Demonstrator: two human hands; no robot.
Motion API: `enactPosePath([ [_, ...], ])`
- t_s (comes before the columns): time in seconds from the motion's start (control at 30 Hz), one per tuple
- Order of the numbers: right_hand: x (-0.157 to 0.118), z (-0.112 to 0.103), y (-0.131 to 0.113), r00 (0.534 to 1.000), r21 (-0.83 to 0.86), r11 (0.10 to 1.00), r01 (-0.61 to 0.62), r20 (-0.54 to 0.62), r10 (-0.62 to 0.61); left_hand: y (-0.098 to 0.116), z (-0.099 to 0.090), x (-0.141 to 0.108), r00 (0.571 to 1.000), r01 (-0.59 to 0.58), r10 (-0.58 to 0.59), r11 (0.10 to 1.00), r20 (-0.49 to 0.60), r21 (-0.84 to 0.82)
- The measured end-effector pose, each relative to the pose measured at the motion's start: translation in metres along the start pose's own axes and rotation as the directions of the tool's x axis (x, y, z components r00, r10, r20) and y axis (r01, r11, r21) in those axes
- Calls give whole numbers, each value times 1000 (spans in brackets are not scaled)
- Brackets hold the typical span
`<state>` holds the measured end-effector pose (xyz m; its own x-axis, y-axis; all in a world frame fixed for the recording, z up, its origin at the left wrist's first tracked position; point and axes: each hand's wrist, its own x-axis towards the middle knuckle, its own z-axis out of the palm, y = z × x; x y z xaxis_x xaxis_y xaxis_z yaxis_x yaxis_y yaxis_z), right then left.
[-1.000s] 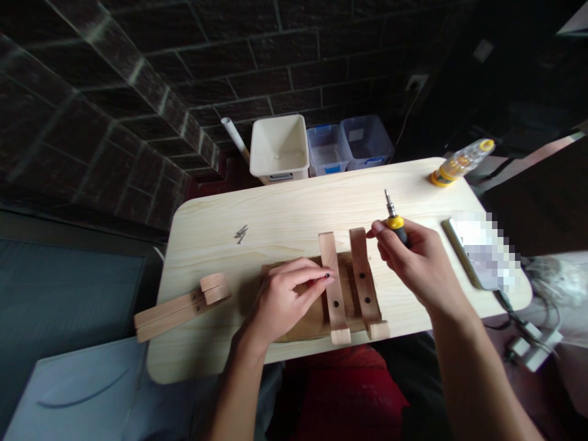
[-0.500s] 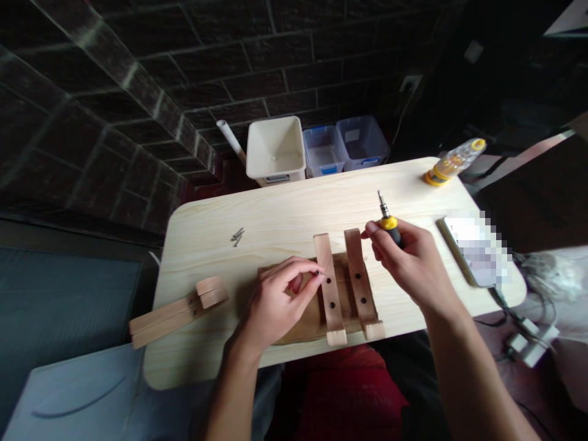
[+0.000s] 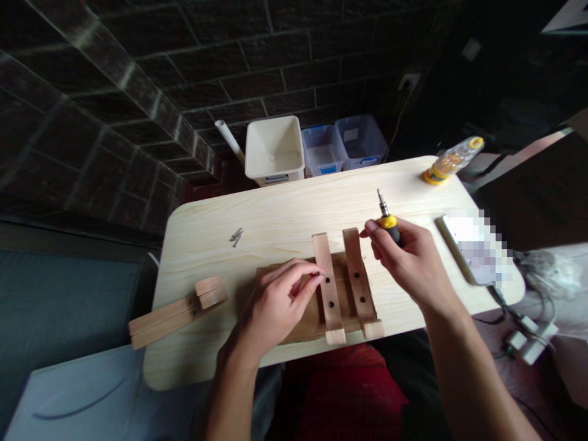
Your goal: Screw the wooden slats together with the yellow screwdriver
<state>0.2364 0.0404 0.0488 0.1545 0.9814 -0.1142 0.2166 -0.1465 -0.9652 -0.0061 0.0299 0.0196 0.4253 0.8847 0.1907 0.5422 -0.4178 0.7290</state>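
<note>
Between thumb and forefinger, my left hand (image 3: pixel 282 297) pinches a small screw (image 3: pixel 322 274), close beside the upper dark hole of a wooden strip (image 3: pixel 327 260). A second strip (image 3: pixel 353 254) lies parallel on its right, also with two dark holes; both have a raised block at the near end. Under them is a brown board (image 3: pixel 294 331), partly covered by my left hand. My right hand (image 3: pixel 416 257) is closed round a black and yellow screwdriver (image 3: pixel 388 223), its tip pointing up and away, to the right of the second strip.
Several screws (image 3: pixel 236 236) lie loose on the light wooden table (image 3: pixel 206 220). Two more wooden pieces (image 3: pixel 172 315) rest at the left edge. At the right are a clear yellow-capped bit holder (image 3: pixel 452 162) and a phone (image 3: pixel 468 251) with a cable. Bins (image 3: pixel 275 147) stand behind the table.
Both hands keep their grips and hardly move. The whole view has shifted very slightly; the strips, loose screws and other objects stay in place.
</note>
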Motion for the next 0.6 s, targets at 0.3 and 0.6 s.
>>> enactPosePath([
  [0.3, 0, -1, -1, 1000, -6, 1000, 20, -1, -20, 2, 4, 2, 999, -30, 29, 999, 46, 18],
  [0.6, -1, -2, 0, 1000, -12, 999, 30, 1, -30, -4, 11, 0, 996, -9, 8, 1000, 83, 19],
])
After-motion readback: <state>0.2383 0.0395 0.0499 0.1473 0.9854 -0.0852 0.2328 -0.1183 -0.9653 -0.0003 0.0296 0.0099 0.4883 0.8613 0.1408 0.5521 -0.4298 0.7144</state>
